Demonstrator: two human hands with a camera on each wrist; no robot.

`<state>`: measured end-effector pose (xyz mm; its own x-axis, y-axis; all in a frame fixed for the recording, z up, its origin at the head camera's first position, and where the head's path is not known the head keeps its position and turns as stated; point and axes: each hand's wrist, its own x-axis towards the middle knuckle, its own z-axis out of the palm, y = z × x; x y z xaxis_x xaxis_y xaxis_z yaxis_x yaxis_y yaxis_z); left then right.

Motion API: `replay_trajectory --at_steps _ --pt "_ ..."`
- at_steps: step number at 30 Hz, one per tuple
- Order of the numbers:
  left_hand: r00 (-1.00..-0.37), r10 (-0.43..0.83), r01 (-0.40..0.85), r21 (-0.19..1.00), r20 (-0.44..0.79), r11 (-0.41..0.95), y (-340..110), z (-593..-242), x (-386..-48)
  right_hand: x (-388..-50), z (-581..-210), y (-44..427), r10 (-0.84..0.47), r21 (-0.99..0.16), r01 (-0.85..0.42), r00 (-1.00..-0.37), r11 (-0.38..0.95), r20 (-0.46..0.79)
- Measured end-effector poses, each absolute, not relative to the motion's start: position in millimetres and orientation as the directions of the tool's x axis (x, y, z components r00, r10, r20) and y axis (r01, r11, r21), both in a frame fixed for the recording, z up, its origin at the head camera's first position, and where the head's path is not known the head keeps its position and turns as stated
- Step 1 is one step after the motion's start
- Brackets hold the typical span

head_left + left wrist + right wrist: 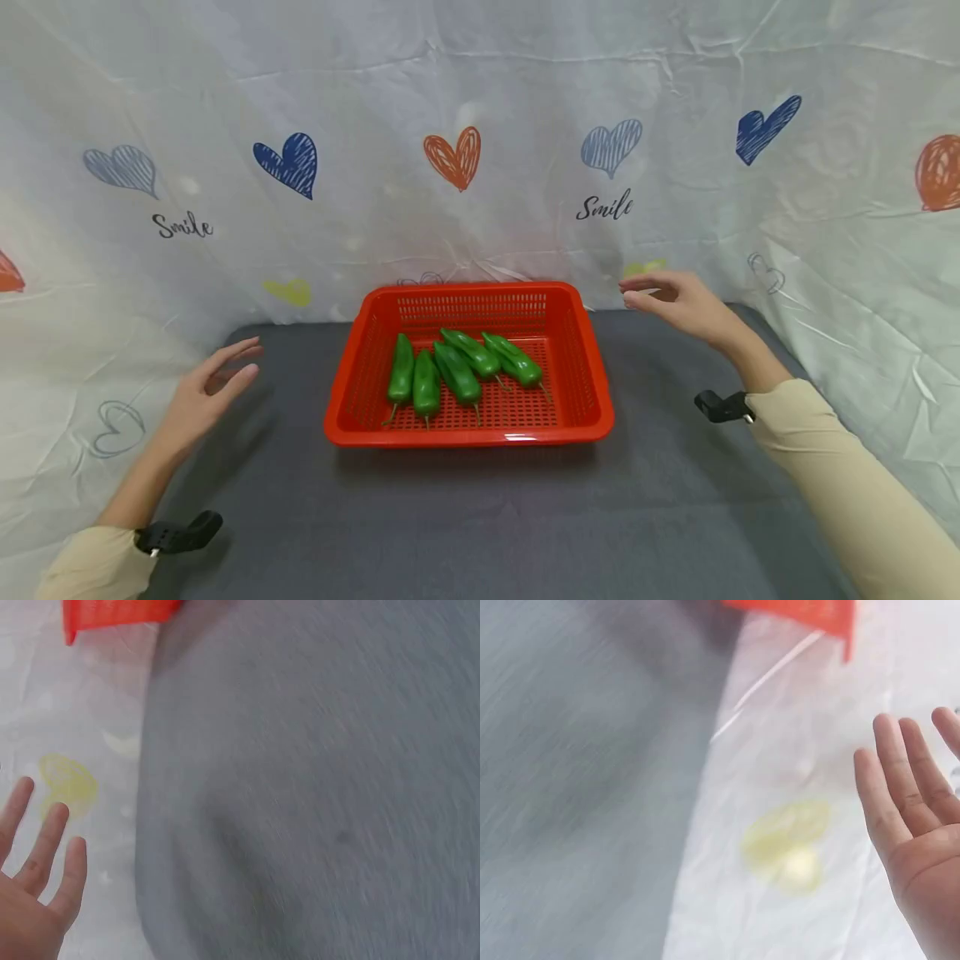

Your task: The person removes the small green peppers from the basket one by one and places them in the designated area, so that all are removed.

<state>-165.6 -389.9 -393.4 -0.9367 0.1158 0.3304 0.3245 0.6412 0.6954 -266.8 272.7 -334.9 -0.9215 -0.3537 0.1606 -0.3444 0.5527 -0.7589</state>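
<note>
A red plastic basket (468,436) stands on the grey cloth, with several green peppers (457,372) lying side by side in it, stems toward the front. To the left of the basket, my left hand (198,400) hangs in the air with fingers extended and nothing in it; the left wrist view shows the same hand (37,885) with fingers spread. My right hand (678,307) is raised to the right of the basket's back corner, touching nothing. In the right wrist view that hand (919,817) has straight fingers and a bare palm.
The grey tabletop (465,525) extends around the basket. Behind it and along both sides hangs a white curtain (525,92) printed with hearts and the word Smile. A black band with a small device (180,533) is on my left wrist, and another (723,406) on my right.
</note>
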Motion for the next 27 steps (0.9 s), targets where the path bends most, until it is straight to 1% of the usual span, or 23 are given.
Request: replay_trajectory --at_steps 3,7,15,18,22,27 --pt "-0.941 0.093 0.319 0.758 0.326 0.569 -382.6 -388.0 -165.5 -273.6 -325.2 255.2 -0.349 -0.797 -0.311 -0.927 0.518 0.136" --pt "-0.938 0.125 0.341 0.801 0.322 0.492 -371.5 -384.1 -168.3 -282.6 -314.9 233.0 -0.377 -0.820 -0.309 -0.918 0.482 0.125" --pt "-0.896 0.229 0.441 0.808 0.379 0.389 -352.7 -383.5 -174.4 -294.7 -301.7 192.1 -0.458 -0.859 -0.331 -0.879 0.391 0.131" --pt "-0.887 0.257 0.456 0.819 0.384 0.349 -348.4 -386.1 -176.3 -298.6 -302.1 177.1 -0.486 -0.879 -0.328 -0.864 0.346 0.131" --pt "-0.877 0.288 0.466 0.830 0.386 0.307 -344.2 -391.2 -179.6 -304.2 -307.4 158.3 -0.514 -0.910 -0.289 -0.852 0.298 0.103" --pt "-0.865 0.317 0.477 0.835 0.390 0.273 -337.3 -397.1 -181.8 -309.0 -317.5 136.2 -0.548 -0.920 -0.269 -0.833 0.286 0.073"
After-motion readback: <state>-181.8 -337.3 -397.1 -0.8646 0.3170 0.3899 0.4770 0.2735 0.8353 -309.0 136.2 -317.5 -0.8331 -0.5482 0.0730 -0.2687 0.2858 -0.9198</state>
